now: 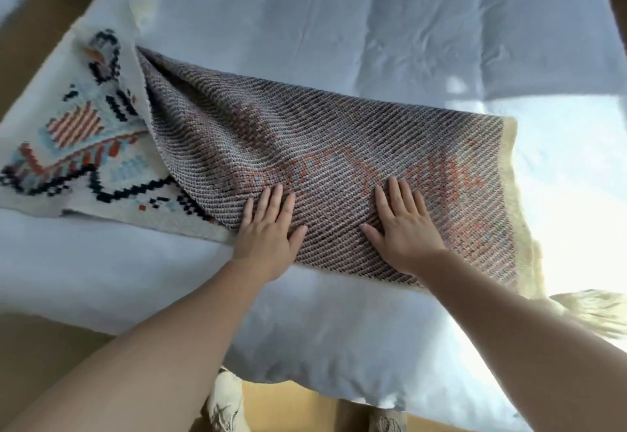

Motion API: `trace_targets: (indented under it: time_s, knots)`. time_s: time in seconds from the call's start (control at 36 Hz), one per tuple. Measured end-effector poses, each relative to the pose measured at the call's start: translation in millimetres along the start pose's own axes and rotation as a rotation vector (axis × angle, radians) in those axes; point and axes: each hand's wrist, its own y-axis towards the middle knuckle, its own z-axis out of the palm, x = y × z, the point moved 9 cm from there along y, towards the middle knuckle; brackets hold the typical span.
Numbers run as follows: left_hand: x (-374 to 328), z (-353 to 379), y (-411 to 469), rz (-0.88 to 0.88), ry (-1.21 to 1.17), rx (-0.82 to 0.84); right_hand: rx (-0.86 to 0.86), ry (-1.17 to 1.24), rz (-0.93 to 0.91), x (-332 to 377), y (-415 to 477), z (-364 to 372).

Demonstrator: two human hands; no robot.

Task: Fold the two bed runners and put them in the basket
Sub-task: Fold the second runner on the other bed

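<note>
1. Nearest the lens: two bare forearms, reaching up from the bottom edge of the view; between them, on the floor at the near edge of the bed (339, 24), a pale shoe (225, 401).
2. Left hand (268, 228): flat, fingers spread, palm down on the folded-over layer of the bed runner (322, 146), close to its near edge. Gripping nothing; pressing only.
3. Right hand (405, 228): likewise flat and spread, palm down on the same layer, just beside the left. Nothing held.
4. Bed runner: lying across the bed, one part turned over so the striped reverse shows; patterned face (78, 146) exposed toward the left edge of the bed. Pale fringe (597, 309) trailing at the right, near the near edge.
5. Step in hand, by judgement: first fold of the first runner, layer being smoothed flat. Task early; no second runner and no basket in view.
6. Next move, by judgement: calls for lining up the near edges, then a further fold from the patterned end or the fringed end, with corners pinched rather than pressed.
7. Edges and room: runner's left end close to the bed's left edge, some risk of sliding off. Wide bare sheet beyond the runner toward the far edge; ample room there for folding.
</note>
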Motion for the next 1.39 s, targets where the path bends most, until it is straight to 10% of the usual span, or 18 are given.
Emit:
trace_targets:
  time_s: [0.5,1.11,1.39]
  knots:
    - [290.4,-56.8,-10.0,-0.004,-0.018,0.049,0.059,0.025,-0.144,286.3,123.9,-30.5]
    - [519.9,-61.1,22.4,-0.303,-0.027,-0.035,0.172,0.065,-0.203,433.3,269.3,-62.1]
    - [524.9,-127.1,77.7,0.146,-0.173,-0.329,0.1,0.252,-0.08,488.2,322.1,-105.2]
